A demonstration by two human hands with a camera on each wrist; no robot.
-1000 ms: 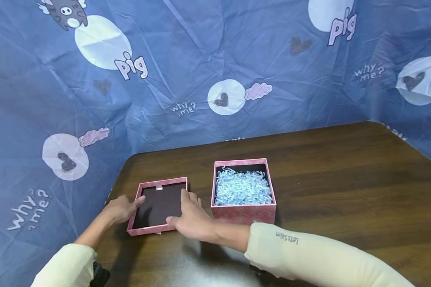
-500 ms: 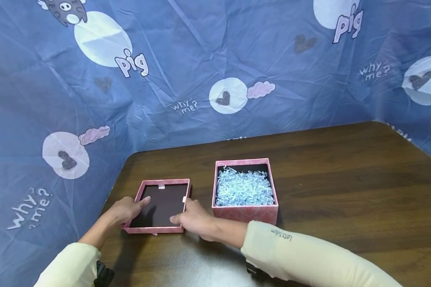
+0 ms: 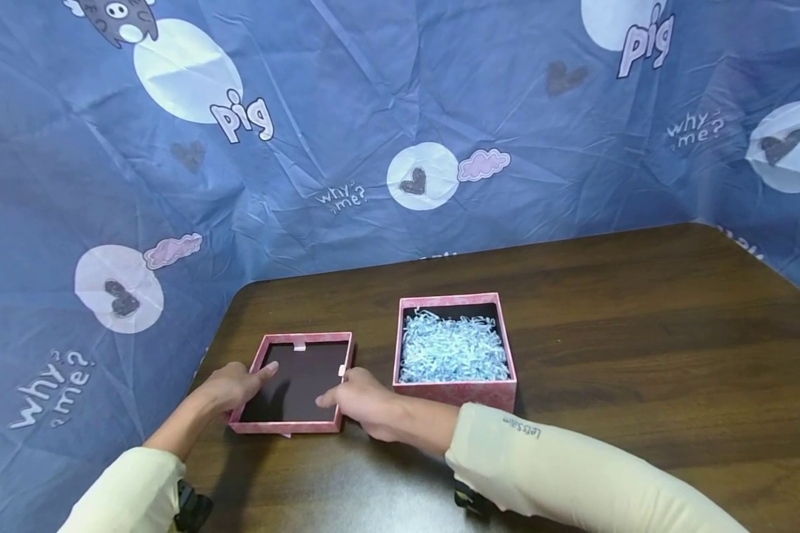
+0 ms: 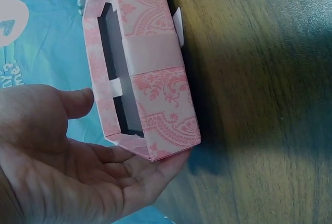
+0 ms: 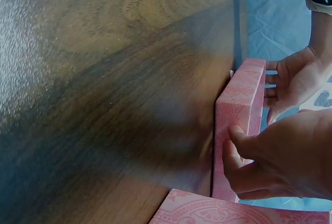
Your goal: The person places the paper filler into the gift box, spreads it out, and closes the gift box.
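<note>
In the head view a shallow pink box lid [image 3: 287,427] lies inside-up on the left of the table, its dark inner face showing. My left hand [image 3: 232,389] holds its left side, thumb over the rim and fingers along the outer wall. At the right side, my right hand [image 3: 368,403] grips the wall with the thumb over the inside. The left wrist view shows the patterned lid [image 4: 161,94] with a pale ribbon band across one wall. To the right stands a deeper pink box [image 3: 455,394], filled with light-blue shredded paper [image 3: 453,348].
The brown wooden table [image 3: 640,333] extends far to the right of the box. Behind and to the left hangs a blue printed cloth [image 3: 320,111]. In the right wrist view the pink box's patterned wall [image 5: 223,211] is close below my right hand.
My right hand has come down onto the lid's right wall and its fingers have closed around it. The lid has turned slightly. The deep box has stayed in place.
</note>
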